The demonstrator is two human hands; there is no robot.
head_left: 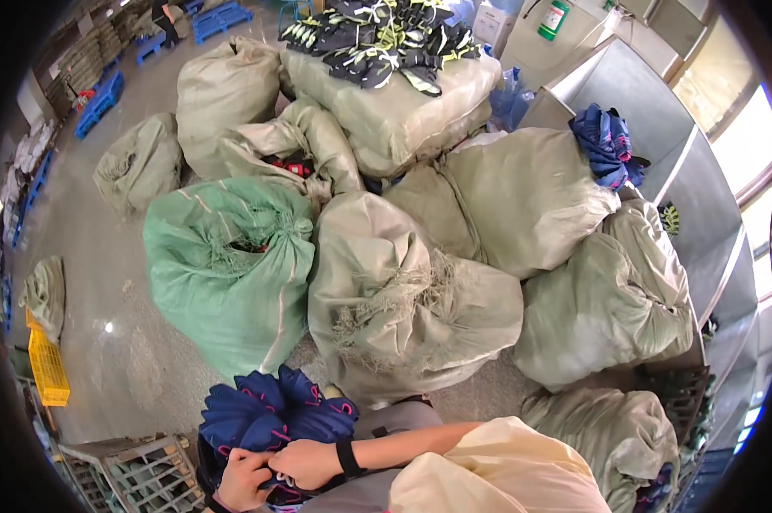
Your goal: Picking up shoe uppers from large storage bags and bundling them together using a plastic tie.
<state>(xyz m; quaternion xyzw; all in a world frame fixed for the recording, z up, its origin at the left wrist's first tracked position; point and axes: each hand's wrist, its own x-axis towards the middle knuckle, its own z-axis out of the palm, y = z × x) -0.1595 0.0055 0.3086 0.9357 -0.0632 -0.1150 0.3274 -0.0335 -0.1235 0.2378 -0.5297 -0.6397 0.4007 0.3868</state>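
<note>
A bundle of navy blue fabric pieces with pink trim, resembling shoe uppers (271, 409), rests against my lap at the bottom of the head view. Over its near side, my left hand (242, 480) has its fingers bent and closed. Touching it from the right is my right hand (307, 463), a black band on its wrist, with fingers pinched together. Something small and pale shows between the two hands, too little of it to name. Beyond the bundle stand a tied green woven sack (223, 291) and a beige woven sack with frayed edges (394, 299).
More stuffed beige sacks (523, 197) crowd the floor ahead and right. Black and lime pieces (386, 38) lie heaped on a wrapped bale (403, 111). Metal partitions (625, 94) line the right. Leftward are a yellow crate (48, 363), blue pallets (100, 104) and a distant person (165, 21).
</note>
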